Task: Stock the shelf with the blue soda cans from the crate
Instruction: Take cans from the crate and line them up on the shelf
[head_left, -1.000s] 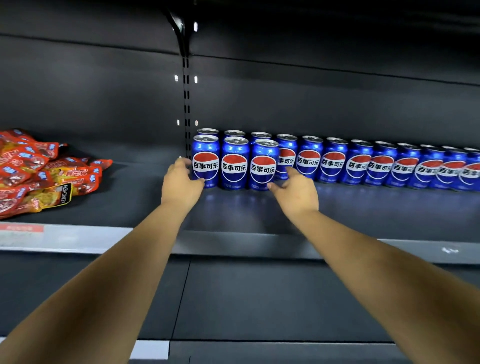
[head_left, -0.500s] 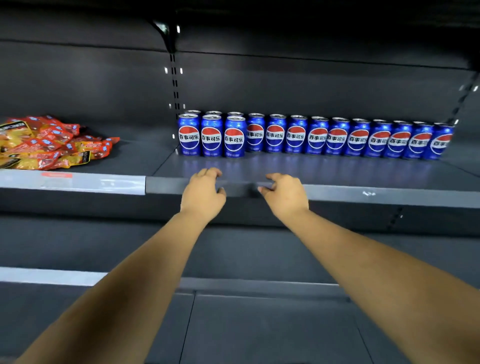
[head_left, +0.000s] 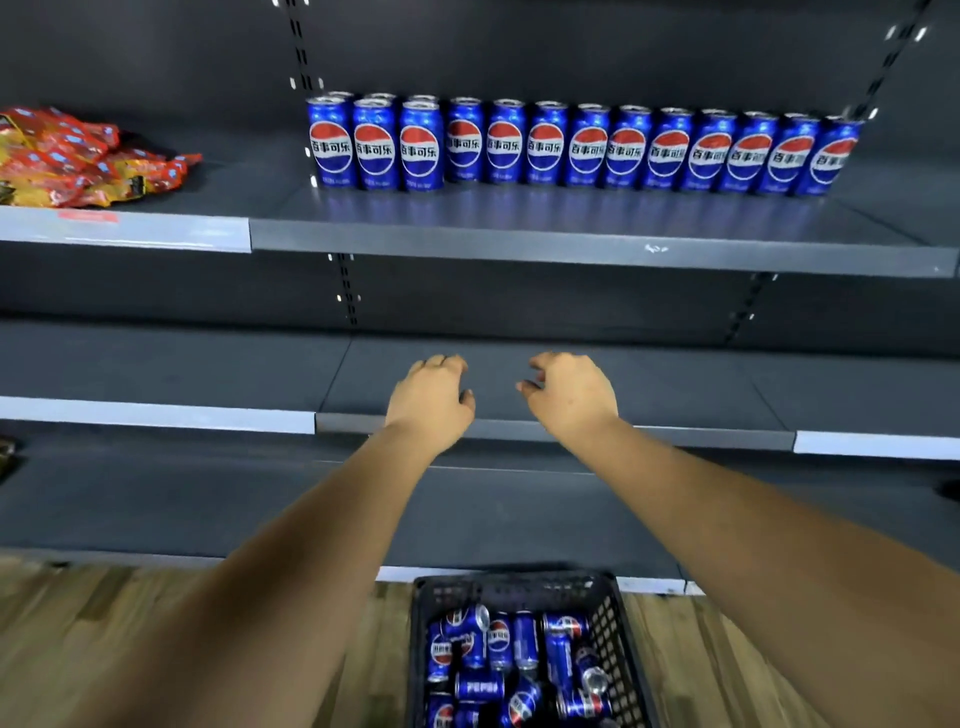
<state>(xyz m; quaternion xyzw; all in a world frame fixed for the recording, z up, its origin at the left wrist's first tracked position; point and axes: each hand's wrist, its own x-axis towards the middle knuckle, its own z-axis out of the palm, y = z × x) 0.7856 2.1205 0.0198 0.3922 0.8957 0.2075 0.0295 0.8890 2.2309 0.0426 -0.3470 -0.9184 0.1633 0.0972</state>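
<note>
1. Thirteen upright blue cans (head_left: 582, 148) front the shelf at twelve o'clock, with three partly hidden behind.
2. About a dozen loose cans (head_left: 519, 660) lie in one crate (head_left: 618, 639) at six o'clock.
3. Two hands.

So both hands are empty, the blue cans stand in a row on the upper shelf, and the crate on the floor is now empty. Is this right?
Not quite: the crate is not empty. The head view shows blue cans lying loose inside it. The rest holds: the left hand and right hand hold nothing, and the row of cans stands on the upper shelf.
</note>
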